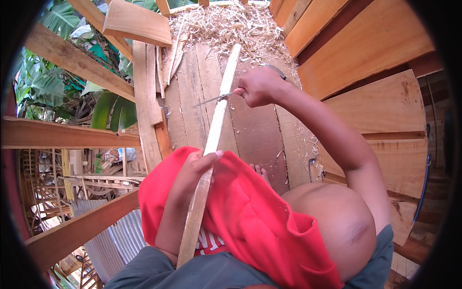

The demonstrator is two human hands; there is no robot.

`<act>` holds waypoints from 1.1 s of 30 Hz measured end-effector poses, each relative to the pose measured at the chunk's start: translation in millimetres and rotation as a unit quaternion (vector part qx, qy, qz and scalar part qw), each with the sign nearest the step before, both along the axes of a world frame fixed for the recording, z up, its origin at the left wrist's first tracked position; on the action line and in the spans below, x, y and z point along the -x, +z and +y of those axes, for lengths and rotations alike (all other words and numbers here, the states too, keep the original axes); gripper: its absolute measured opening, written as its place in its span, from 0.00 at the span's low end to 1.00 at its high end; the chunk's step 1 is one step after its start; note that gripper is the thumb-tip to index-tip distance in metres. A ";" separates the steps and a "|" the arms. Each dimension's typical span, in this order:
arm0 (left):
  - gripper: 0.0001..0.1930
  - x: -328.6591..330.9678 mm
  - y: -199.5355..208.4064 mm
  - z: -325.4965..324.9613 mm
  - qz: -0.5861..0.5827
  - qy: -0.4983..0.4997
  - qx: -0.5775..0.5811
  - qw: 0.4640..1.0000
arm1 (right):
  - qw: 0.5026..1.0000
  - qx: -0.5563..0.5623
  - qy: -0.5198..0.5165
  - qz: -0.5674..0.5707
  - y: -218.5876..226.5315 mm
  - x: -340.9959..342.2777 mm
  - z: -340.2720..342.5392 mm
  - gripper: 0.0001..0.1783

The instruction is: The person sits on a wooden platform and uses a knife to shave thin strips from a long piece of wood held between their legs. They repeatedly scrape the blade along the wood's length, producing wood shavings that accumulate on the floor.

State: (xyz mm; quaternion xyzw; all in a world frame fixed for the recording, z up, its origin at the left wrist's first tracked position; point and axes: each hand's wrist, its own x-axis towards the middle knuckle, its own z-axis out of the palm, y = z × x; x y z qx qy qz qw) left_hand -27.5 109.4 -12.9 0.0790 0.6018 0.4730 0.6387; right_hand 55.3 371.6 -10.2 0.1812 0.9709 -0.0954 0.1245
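A long, pale strip of wood [217, 126] runs from my lap away over the plank floor. Its far part looks whiter and its near end browner. My left hand [201, 163] grips it about midway, the thumb lying over its top, above a red cloth [250, 202] draped on my legs. Further out, my right hand [260, 87] is closed round the handle of a knife, mostly hidden in the fist. The knife's thin blade [208, 101] lies across the strip and points left. A dark curved thing [275, 70] shows behind my right wrist; its kind is unclear.
Curled wood shavings [231, 26] heap at the far end of the plank floor [252, 139]. A thick wooden block [137, 23] stands far left, near open rails [72, 132]. Board walls [375, 103] close the right side. My bare foot [260, 171] rests by the cloth.
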 end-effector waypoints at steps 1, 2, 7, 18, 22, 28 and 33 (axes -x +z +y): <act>0.16 -0.7 0.7 -4.1 0.009 0.006 0.003 1.000 | 1.000 0.000 0.014 -0.006 4.4 2.5 -6.1 0.18; 0.15 0.4 -1.2 -7.1 0.014 0.007 0.009 1.000 | 1.000 0.002 0.023 -0.016 4.3 3.3 -13.8 0.19; 0.15 3.1 3.5 -4.2 -0.012 0.015 0.001 1.000 | 1.000 0.007 -0.014 0.019 -2.7 6.2 -5.3 0.19; 0.15 2.1 4.0 -3.9 -0.007 0.024 -0.008 1.000 | 0.998 -0.020 0.001 0.061 -35.0 0.9 4.3 0.18; 0.15 5.1 7.7 -12.3 -0.015 0.047 -0.004 0.999 | 0.987 0.034 0.043 0.149 -25.3 4.1 -23.3 0.20; 0.15 -1.8 16.9 -12.3 -0.033 0.026 -0.030 0.999 | 0.960 -0.029 -0.268 0.076 -51.6 -17.1 66.2 0.26; 0.16 8.0 11.1 -15.7 -0.017 0.036 -0.046 0.998 | 0.920 0.105 -0.344 0.153 -131.1 -27.6 7.4 0.24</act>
